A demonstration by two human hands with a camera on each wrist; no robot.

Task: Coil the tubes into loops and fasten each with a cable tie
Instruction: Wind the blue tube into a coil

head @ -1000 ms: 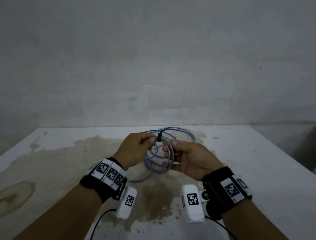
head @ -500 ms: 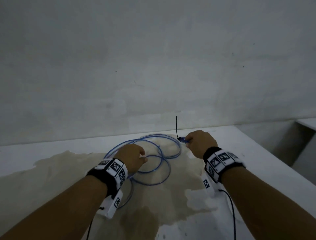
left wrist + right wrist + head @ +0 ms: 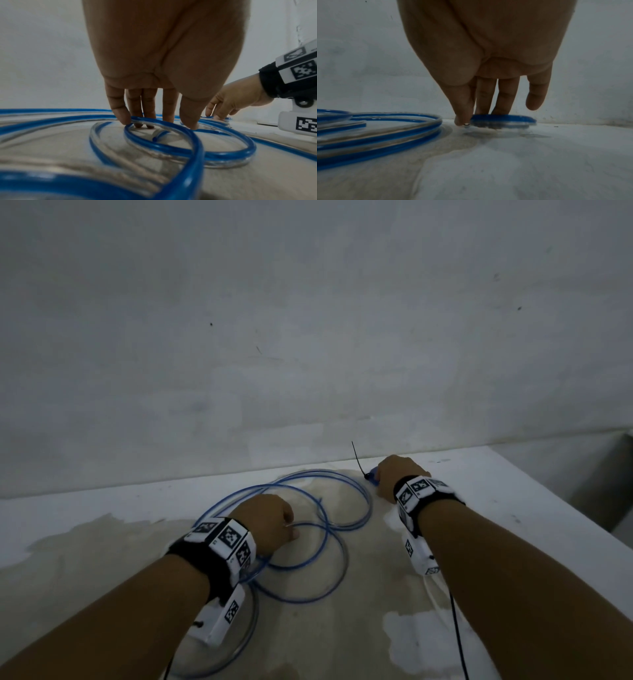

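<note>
A small tied coil of blue tube [image 3: 503,119] is pinched against the counter [image 3: 534,508] by the thumb and fingers of the right hand [image 3: 399,475], and a black cable tie [image 3: 358,457] is seen standing up just left of that hand. A loop of the loose blue tube [image 3: 308,559] is touched by the downward-pointing fingertips [image 3: 126,117] of the left hand [image 3: 270,522], which is held relaxed, nothing being gripped. The stained counter is covered by the loose tube's loops between and beneath both hands.

Light: dim, even, greyish
Shadows: faint
Blur: small coil [image 3: 503,119] smeared in right wrist view
Edges: bowed by wide-angle lenses
</note>
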